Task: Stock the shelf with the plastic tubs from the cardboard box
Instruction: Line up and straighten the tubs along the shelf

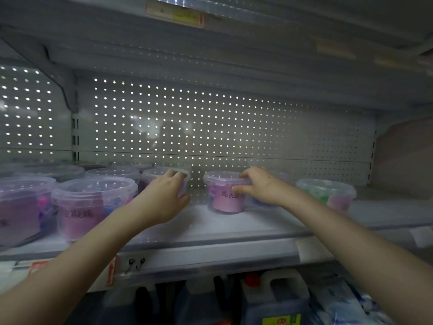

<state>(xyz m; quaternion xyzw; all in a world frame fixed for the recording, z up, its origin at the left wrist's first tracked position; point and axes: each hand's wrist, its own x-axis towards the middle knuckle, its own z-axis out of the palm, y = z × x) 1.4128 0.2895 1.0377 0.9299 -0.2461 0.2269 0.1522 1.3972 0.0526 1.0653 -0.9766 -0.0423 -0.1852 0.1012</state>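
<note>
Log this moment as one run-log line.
stage: stocking shelf | left hand: grips purple tub | right hand: grips pink tub | green tub: farther right

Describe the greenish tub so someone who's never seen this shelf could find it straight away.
Look along the white shelf in front of the perforated back panel. Past the right hand sits the rightmost tub. It alone shows green through its clear wall; the others look pink or purple.

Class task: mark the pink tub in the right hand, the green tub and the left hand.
pink tub (225,201): head view, on its pink side wall.
green tub (325,185): head view, on its clear lid.
left hand (164,195): head view, back of the hand.
</note>
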